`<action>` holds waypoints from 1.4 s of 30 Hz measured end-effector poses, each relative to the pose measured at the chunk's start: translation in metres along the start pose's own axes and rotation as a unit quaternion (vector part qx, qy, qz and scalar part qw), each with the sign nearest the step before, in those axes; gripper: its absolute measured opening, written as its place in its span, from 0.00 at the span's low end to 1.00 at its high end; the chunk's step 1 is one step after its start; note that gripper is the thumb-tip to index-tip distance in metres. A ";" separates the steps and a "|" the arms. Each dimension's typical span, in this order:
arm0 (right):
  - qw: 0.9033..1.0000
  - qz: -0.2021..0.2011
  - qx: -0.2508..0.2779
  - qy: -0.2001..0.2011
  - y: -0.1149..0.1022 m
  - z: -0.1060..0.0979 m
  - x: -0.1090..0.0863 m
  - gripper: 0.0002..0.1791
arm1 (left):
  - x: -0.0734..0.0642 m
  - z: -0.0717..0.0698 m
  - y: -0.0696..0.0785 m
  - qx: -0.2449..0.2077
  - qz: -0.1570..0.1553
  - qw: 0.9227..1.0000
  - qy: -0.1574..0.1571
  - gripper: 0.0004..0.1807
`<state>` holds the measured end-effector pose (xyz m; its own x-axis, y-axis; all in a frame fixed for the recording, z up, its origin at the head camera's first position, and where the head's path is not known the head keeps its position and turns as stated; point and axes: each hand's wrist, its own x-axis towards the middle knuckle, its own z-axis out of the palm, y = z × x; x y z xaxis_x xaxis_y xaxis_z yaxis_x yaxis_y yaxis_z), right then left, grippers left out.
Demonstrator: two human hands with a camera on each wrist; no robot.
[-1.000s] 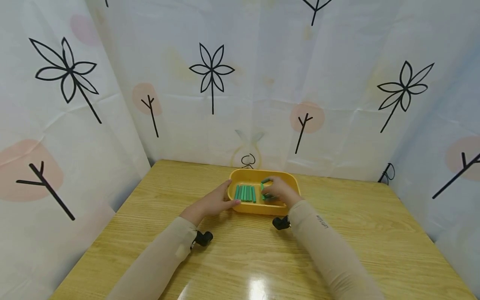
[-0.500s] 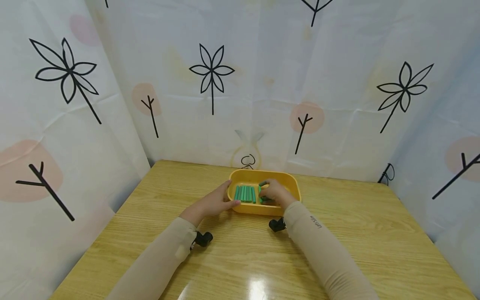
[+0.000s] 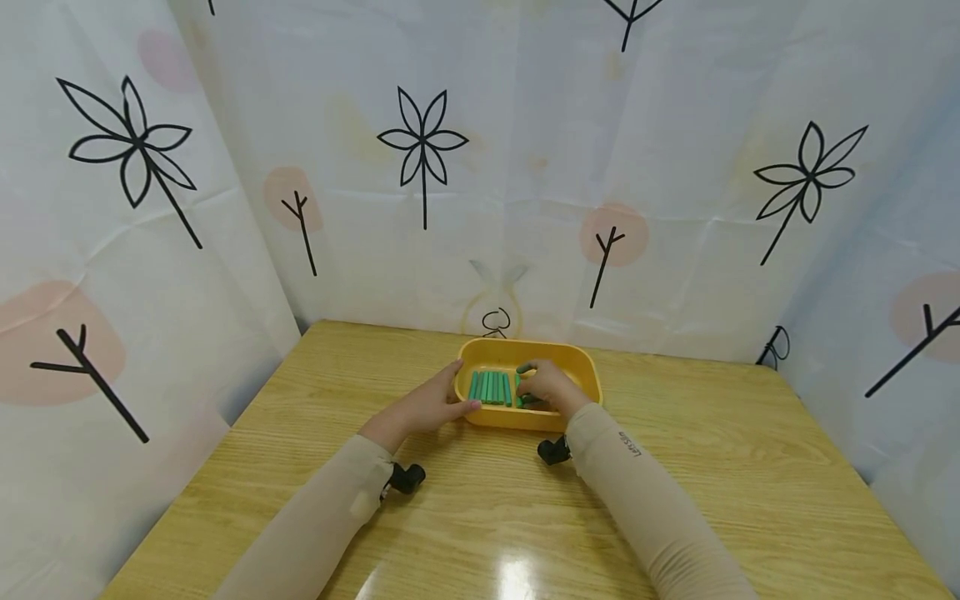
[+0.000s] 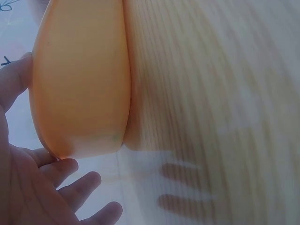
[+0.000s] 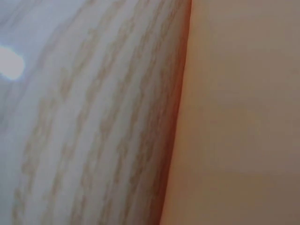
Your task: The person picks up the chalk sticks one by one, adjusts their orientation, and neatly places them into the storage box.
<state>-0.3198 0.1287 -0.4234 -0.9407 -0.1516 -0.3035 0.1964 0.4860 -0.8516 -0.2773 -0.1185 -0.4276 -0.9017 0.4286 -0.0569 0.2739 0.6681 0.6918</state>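
A yellow plastic tray (image 3: 517, 421) lies on the wooden table. Inside its left half, several green sticks (image 3: 491, 388) stand in a row side by side. My left hand (image 3: 423, 407) holds the tray's left end, its thumb over the front rim and its fingers at the left side. In the left wrist view, the thumb (image 4: 18, 77) touches the rim of the tray wall (image 4: 84, 79). My right hand (image 3: 551, 387) reaches into the tray with curled fingers and pinches a green stick (image 3: 517, 381) just right of the row; the hand partly hides it. The right wrist view shows only tray wall (image 5: 239, 108) and table.
The wooden table (image 3: 480, 508) extends around the tray. A white cloth (image 3: 517, 183) printed with flowers and trees hangs behind and at both sides. A black cable (image 3: 772, 346) shows at the table's back right corner.
My right hand has moved slightly left, bringing the green stick closer to the row, and is nearly still over the last half second. My left hand and the tray stay in place.
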 end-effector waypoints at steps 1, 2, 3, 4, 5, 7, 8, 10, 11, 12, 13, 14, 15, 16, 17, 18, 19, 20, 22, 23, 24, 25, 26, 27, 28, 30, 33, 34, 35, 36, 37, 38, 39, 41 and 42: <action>1.000 0.001 0.002 -0.001 0.000 0.000 0.000 0.29 | 0.000 0.000 0.000 0.001 0.001 1.000 0.001 0.57; 1.000 0.001 0.004 -0.001 0.000 0.000 0.000 0.29 | 0.000 0.000 0.001 0.003 0.003 1.000 0.001 0.57; 1.000 0.001 0.006 -0.002 0.000 0.000 0.000 0.29 | -0.001 -0.001 0.001 0.003 0.006 1.000 0.002 0.57; 1.000 0.001 0.007 -0.002 0.000 0.000 0.000 0.29 | -0.001 -0.001 0.001 0.003 0.008 1.000 0.002 0.57; 1.000 0.001 0.007 -0.002 0.000 0.000 0.000 0.29 | -0.001 -0.001 0.002 0.003 0.010 1.000 0.002 0.57; 1.000 -0.001 0.005 -0.002 0.000 0.000 0.000 0.29 | -0.001 -0.001 0.002 0.001 0.010 1.000 0.001 0.56; 1.000 -0.003 0.004 -0.002 0.000 0.000 0.000 0.29 | -0.001 -0.001 0.002 0.000 0.010 1.000 0.002 0.56; 1.000 -0.006 0.006 -0.004 0.000 0.000 0.000 0.30 | -0.001 -0.001 0.002 -0.001 0.009 1.000 0.002 0.56; 1.000 -0.009 0.007 -0.006 0.000 0.000 0.000 0.30 | 0.000 -0.001 0.003 -0.002 0.009 1.000 0.002 0.56; 1.000 -0.010 0.008 -0.006 0.000 0.001 0.000 0.30 | 0.000 -0.001 0.002 -0.002 0.008 1.000 0.002 0.56; 1.000 -0.012 0.009 -0.006 0.000 0.001 0.001 0.30 | 0.000 -0.001 0.003 -0.002 0.008 1.000 0.001 0.56; 1.000 -0.012 0.011 -0.007 0.000 0.001 0.001 0.30 | 0.000 -0.001 0.003 -0.001 0.007 1.000 0.002 0.56; 1.000 -0.013 0.012 -0.007 0.000 0.001 0.001 0.30 | 0.000 -0.001 0.003 -0.001 0.007 1.000 0.001 0.56; 1.000 -0.013 0.009 -0.005 0.000 0.001 0.001 0.30 | 0.000 -0.001 0.003 -0.001 0.006 1.000 0.001 0.56; 1.000 -0.014 0.006 -0.003 0.000 0.001 0.001 0.29 | 0.000 -0.001 0.002 -0.002 0.006 1.000 0.001 0.56; 1.000 -0.015 0.003 -0.002 0.000 0.001 0.001 0.29 | 0.000 -0.001 0.002 -0.002 0.006 1.000 0.001 0.56; 1.000 -0.015 0.000 -0.001 0.000 0.001 0.001 0.29 | 0.000 -0.001 0.002 -0.003 0.006 1.000 0.000 0.56; 1.000 -0.016 -0.003 0.000 0.001 0.001 0.001 0.29 | 0.000 -0.001 0.002 -0.003 0.005 1.000 0.000 0.56; 1.000 -0.017 -0.008 0.001 0.001 0.000 0.000 0.29 | -0.001 -0.001 0.002 -0.005 0.004 1.000 0.000 0.56; 1.000 -0.019 -0.011 0.001 0.001 0.000 0.000 0.29 | -0.001 -0.001 0.002 -0.005 0.003 1.000 0.000 0.56; 1.000 -0.021 -0.013 0.000 0.001 -0.001 0.000 0.29 | -0.001 -0.001 0.003 -0.004 0.003 1.000 0.000 0.56; 1.000 -0.021 -0.015 0.000 0.000 -0.002 -0.001 0.29 | -0.002 -0.001 0.003 -0.003 0.003 1.000 0.000 0.56; 1.000 -0.022 -0.015 0.000 0.000 -0.002 -0.001 0.29 | -0.002 -0.001 0.003 -0.001 0.003 1.000 0.000 0.56; 1.000 -0.023 -0.016 0.000 -0.001 -0.003 -0.002 0.29 | -0.002 -0.001 0.003 0.000 0.003 1.000 0.000 0.56; 1.000 -0.025 -0.016 0.000 -0.001 -0.004 -0.003 0.29 | -0.002 -0.001 0.003 0.002 0.004 1.000 0.000 0.56; 1.000 -0.023 -0.001 -0.002 -0.002 -0.005 -0.006 0.29 | -0.002 -0.001 0.003 0.005 0.005 1.000 0.000 0.57; 1.000 -0.019 0.021 -0.004 -0.004 -0.009 -0.011 0.30 | -0.001 -0.001 0.002 0.008 0.006 1.000 0.000 0.57; 0.999 -0.019 0.026 -0.003 -0.004 -0.010 -0.012 0.30 | -0.001 -0.001 0.001 0.009 0.006 1.000 0.000 0.57; 0.999 -0.018 0.030 -0.003 -0.005 -0.011 -0.014 0.29 | 0.000 -0.001 0.001 0.009 0.007 1.000 0.001 0.57; 0.999 -0.021 0.024 -0.002 -0.005 -0.013 -0.016 0.29 | 0.000 -0.001 0.001 0.009 0.007 1.000 0.001 0.57; 1.000 -0.024 0.019 -0.001 -0.005 -0.014 -0.017 0.29 | 0.000 -0.001 0.000 0.011 0.008 1.000 0.001 0.57; 1.000 -0.027 0.016 -0.001 -0.005 -0.016 -0.018 0.29 | 0.000 -0.001 0.000 0.011 0.009 1.000 0.001 0.57; 1.000 -0.029 0.012 -0.001 -0.005 -0.018 -0.020 0.28 | 0.000 -0.001 0.000 0.011 0.011 1.000 0.001 0.57; 0.999 -0.032 0.008 -0.003 -0.005 -0.022 -0.023 0.28 | 0.000 -0.001 0.000 0.012 0.011 1.000 0.000 0.57; 0.999 -0.034 0.006 -0.005 -0.005 -0.024 -0.025 0.28 | -0.001 -0.001 0.000 0.012 0.011 1.000 -0.001 0.57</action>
<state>-0.3042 0.1511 -0.4014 -0.9492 -0.1923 -0.2490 0.1359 0.4634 -0.8757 -0.2770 -0.1191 -0.4267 -0.8946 0.4446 -0.0443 0.3012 0.6734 0.6752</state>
